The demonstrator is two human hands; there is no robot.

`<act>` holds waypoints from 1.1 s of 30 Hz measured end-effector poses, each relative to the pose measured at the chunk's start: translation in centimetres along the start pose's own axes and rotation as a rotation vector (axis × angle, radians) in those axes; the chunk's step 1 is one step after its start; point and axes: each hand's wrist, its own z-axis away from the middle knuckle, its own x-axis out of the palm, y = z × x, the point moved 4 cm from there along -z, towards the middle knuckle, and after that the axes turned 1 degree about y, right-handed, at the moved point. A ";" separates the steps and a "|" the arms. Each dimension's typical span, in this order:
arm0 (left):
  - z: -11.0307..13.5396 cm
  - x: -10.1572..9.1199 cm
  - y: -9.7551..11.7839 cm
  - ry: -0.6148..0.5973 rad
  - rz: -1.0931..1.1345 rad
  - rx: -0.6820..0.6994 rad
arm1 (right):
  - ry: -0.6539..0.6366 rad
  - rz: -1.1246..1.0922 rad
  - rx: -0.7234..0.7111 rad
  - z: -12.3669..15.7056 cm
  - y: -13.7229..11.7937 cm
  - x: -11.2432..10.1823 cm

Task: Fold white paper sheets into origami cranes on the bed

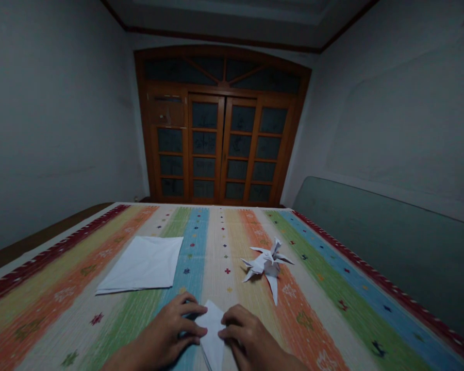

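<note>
Both my hands rest at the near edge of a striped, many-coloured cloth [332, 288]. My left hand [170, 330] and my right hand [247, 335] press from either side on a small folded white paper [213, 330]; the fingertips of both pinch its edges and flatten it against the cloth. A finished white folded paper figure [268, 265] with pointed flaps lies ahead and a little right of my right hand. A stack of flat white paper sheets [143, 265] lies ahead and left of my left hand.
The cloth covers a wide flat surface that runs to a wooden door with glass panes [220, 149]. Grey walls stand left and right. A dark green panel [390, 247] runs along the right edge of the surface.
</note>
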 end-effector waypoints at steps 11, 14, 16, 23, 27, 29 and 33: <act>-0.7 1.9 1.0 0.168 -0.253 -0.047 | -0.185 0.077 0.120 -0.7 0.4 -1.1; -0.9 2.4 1.2 0.203 -0.219 -0.078 | -0.180 0.047 0.152 -0.4 0.8 -1.1; -0.9 2.4 1.1 0.202 -0.176 -0.080 | -0.123 0.027 0.149 -0.1 1.2 -1.0; -1.0 2.0 0.2 0.188 -0.016 -0.172 | -0.013 -0.067 0.268 0.6 2.3 -1.1; -1.2 2.0 0.5 0.167 -0.023 -0.190 | -0.009 -0.073 0.290 0.7 2.5 -1.0; -1.4 2.0 0.8 0.157 -0.036 -0.184 | -0.009 -0.071 0.276 0.7 2.6 -0.8; -1.7 2.2 0.9 0.148 -0.068 -0.187 | 0.006 -0.050 0.267 0.7 2.7 -0.6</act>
